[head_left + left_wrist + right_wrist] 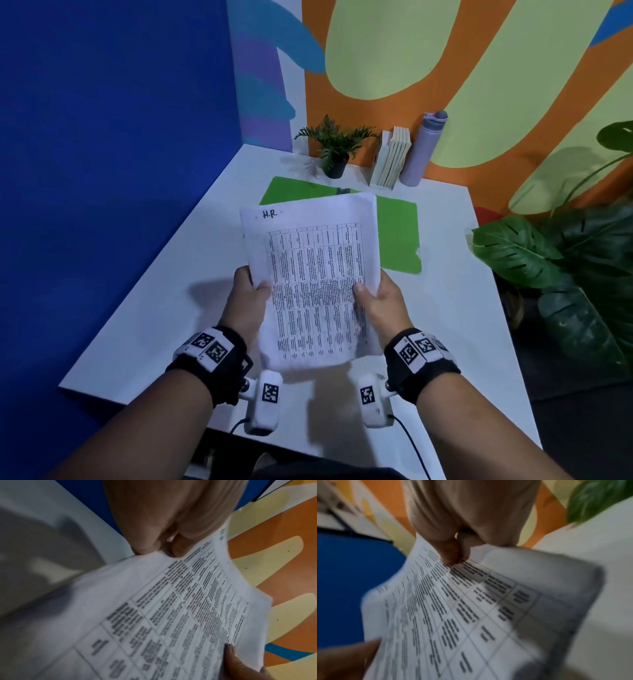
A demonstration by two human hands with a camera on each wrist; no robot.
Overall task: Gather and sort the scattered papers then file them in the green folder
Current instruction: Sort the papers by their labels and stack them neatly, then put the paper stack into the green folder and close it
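Both hands hold a stack of white papers [315, 274] above the white table [164, 308]; the top sheet bears a printed table and a handwritten "H.R." at its upper left. My left hand [251, 291] pinches the stack's left edge, thumb on top. On the right edge my right hand [375, 294] pinches it the same way. The wrist views show the same papers [171, 615] [462, 615] pinched between thumb and fingers of the left hand [161, 545] and the right hand [453, 553]. The green folder [399, 233] lies flat on the table behind the stack, partly hidden by it.
At the table's back edge stand a small potted plant [335, 147], a few upright books [392, 157] and a lilac bottle [423, 147]. A large leafy plant [565, 274] crowds the right side. A blue wall [102, 171] borders the left.
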